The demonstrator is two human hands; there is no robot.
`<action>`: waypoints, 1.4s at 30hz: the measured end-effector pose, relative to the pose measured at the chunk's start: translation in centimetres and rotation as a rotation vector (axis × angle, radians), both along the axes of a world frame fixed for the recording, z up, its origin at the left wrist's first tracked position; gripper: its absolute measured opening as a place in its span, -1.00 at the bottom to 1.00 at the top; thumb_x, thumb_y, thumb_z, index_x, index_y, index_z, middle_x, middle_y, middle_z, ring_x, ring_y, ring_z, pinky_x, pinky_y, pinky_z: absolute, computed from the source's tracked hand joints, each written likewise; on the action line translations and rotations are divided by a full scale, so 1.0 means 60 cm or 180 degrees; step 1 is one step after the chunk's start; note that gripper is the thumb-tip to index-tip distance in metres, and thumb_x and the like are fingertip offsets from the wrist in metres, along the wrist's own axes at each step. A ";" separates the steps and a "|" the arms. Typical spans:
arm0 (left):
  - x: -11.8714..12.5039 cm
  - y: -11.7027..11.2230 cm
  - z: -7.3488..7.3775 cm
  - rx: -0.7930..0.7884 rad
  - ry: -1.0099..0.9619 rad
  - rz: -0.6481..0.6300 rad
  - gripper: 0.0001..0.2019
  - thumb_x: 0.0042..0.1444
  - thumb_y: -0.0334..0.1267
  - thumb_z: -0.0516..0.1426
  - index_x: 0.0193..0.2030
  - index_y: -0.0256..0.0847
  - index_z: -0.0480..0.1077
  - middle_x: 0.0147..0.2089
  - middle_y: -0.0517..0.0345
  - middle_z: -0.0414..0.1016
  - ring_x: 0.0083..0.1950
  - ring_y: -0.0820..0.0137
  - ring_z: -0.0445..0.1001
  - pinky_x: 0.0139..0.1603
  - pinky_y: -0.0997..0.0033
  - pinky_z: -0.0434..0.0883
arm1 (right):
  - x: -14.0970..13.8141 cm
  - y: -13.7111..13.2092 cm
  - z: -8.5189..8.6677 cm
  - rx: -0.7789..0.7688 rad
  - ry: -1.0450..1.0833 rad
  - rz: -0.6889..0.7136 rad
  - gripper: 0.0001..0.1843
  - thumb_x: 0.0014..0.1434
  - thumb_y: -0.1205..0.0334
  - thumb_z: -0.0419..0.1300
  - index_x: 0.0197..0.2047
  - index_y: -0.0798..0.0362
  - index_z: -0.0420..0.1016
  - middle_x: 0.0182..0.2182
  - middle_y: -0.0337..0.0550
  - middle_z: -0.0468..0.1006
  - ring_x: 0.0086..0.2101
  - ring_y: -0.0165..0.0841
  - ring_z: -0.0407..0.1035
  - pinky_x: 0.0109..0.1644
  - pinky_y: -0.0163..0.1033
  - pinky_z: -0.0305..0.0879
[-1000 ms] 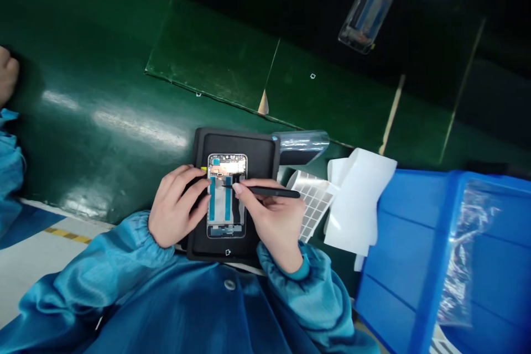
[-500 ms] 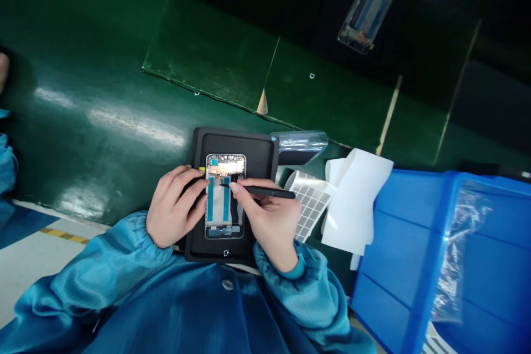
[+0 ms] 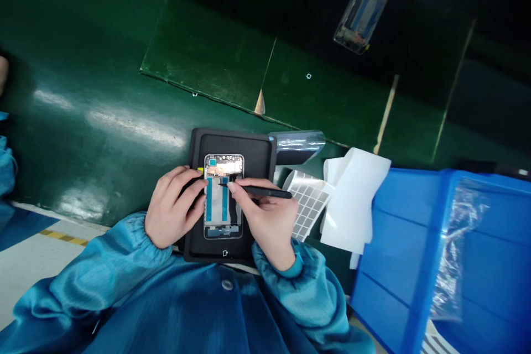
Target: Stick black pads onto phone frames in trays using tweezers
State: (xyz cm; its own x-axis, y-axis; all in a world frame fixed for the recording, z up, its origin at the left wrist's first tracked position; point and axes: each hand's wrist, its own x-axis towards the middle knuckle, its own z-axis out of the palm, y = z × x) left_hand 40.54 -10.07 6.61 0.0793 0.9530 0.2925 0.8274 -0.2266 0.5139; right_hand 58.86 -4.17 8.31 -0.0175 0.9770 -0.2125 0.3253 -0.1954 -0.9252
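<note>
Braces left hand (image 3: 170, 207), fingers apart, against left edge of frame (image 3: 223, 199). Lies in tray (image 3: 261, 157) at near centre, long axis near-to-far, camera end far. Pinches stylus (image 3: 263, 192) tight in right hand (image 3: 269, 221), tip pointing left onto frame.

You worked at a glossy dark green bench (image 3: 83, 94) that caught pale streaks of overhead light on your left. Farther back a green mat (image 3: 215, 55) lay taped down where the surface fell into shadow. Below the bench edge you had a pale floor (image 3: 25, 265) marked by a yellow-and-black stripe (image 3: 62, 234), and a blue bin (image 3: 415, 243) stood at your right.
</note>
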 end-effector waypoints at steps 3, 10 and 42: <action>0.000 0.000 -0.001 -0.0010 0.0012 -0.0003 -0.71 0.19 -0.39 0.20 0.07 -0.22 0.42 0.08 -0.11 0.48 0.20 0.11 0.40 0.19 0.05 0.45 | 0.000 0.000 0.000 -0.0015 -0.0027 -0.0007 -0.90 0.08 0.20 0.46 -0.32 -0.02 0.67 -0.38 -0.23 0.69 -0.42 -0.30 0.60 -0.34 -0.27 0.62; -0.001 -0.002 -0.003 -0.0043 -0.0002 0.0006 -0.70 0.18 -0.39 0.21 0.07 -0.21 0.43 0.09 -0.10 0.48 0.20 0.11 0.40 0.20 0.05 0.44 | -0.002 0.002 0.004 -0.0073 0.0089 -0.0033 -0.90 0.06 0.20 0.47 -0.33 -0.02 0.67 -0.38 -0.22 0.69 -0.41 -0.29 0.60 -0.31 -0.25 0.63; -0.003 -0.003 -0.002 -0.0042 0.0108 -0.0062 -0.68 0.18 -0.39 0.22 0.08 -0.26 0.41 0.10 -0.14 0.47 0.21 0.08 0.38 0.21 0.03 0.42 | 0.000 -0.001 -0.002 0.0045 -0.0098 0.0073 -0.90 0.10 0.17 0.45 -0.32 -0.03 0.67 -0.37 -0.23 0.69 -0.41 -0.30 0.60 -0.33 -0.28 0.61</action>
State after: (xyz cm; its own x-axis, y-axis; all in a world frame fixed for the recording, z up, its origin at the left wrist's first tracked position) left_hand 40.38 -10.28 6.49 0.1074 0.9549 0.2769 0.8399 -0.2361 0.4887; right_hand 58.86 -4.21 8.19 -0.0338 0.9793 -0.1996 0.3578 -0.1746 -0.9173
